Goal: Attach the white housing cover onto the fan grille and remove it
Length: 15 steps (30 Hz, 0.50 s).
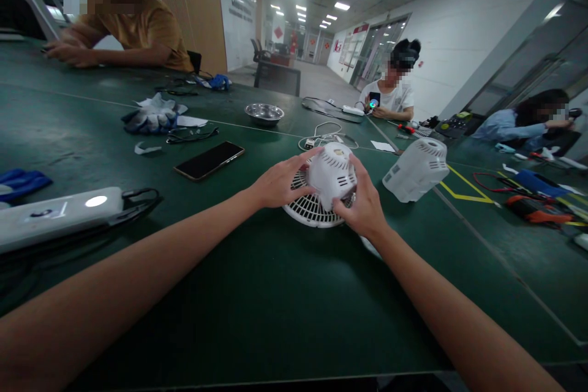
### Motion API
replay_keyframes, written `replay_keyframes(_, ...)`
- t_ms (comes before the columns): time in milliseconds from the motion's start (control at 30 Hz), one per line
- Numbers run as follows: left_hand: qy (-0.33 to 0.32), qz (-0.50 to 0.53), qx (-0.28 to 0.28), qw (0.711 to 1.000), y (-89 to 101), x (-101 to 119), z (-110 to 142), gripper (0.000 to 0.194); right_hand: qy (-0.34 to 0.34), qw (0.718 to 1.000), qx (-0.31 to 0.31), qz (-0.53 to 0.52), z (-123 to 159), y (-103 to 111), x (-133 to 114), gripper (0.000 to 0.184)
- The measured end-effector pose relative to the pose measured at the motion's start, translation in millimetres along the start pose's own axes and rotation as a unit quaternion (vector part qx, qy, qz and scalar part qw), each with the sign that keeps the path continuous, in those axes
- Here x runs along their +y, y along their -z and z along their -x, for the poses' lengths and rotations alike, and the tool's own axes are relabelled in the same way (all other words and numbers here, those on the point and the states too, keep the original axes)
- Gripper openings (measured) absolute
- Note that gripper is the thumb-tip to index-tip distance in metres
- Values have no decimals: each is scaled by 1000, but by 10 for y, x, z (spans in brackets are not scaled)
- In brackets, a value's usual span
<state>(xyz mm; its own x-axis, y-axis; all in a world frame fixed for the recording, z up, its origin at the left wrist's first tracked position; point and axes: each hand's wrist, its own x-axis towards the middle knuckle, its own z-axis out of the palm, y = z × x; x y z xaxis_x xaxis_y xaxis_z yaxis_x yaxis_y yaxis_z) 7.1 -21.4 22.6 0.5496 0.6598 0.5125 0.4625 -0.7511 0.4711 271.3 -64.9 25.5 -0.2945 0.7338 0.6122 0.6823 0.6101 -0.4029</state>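
Note:
A small white fan lies face down on the green table, its round slatted grille (316, 215) underneath and its vented motor housing (333, 174) on top. From the left, my left hand (285, 180) grips the housing with thumb and fingers. On the other side my right hand (365, 208) holds it too, its thumb low on the front. Part of a white piece (370, 246) shows beneath my right wrist. Just right of the fan stands a white vented casing (418, 168). A white cable (328, 133) lies coiled behind the housing.
A phone (210, 160) lies to the left, near a white power bank-like device (59, 217) and gloves (154, 113). A metal bowl (264, 113) stands farther back. At right are an orange-black tool (537, 208) and yellow tape (468, 187). Several people sit around the table.

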Motion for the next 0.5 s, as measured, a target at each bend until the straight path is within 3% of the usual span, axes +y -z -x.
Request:
replay_keyframes(167, 153, -47, 61, 985, -54, -214, 58, 67, -75, 996, -16, -48, -8, 39, 267, 102)
replay_keyframes(267, 209, 11, 58, 976, -67, -317, 93, 62, -91, 993, -21, -72, 1, 36, 340, 111)
replay_keyframes(400, 166, 133, 143, 967, -11, -365, 109, 62, -156, 970, 39, -182, -21, 37, 308, 108)
replay_keyframes(500, 75, 170, 224, 957, 9, -360, 78, 57, -218, 910, 96, -340, -49, 42, 236, 80)
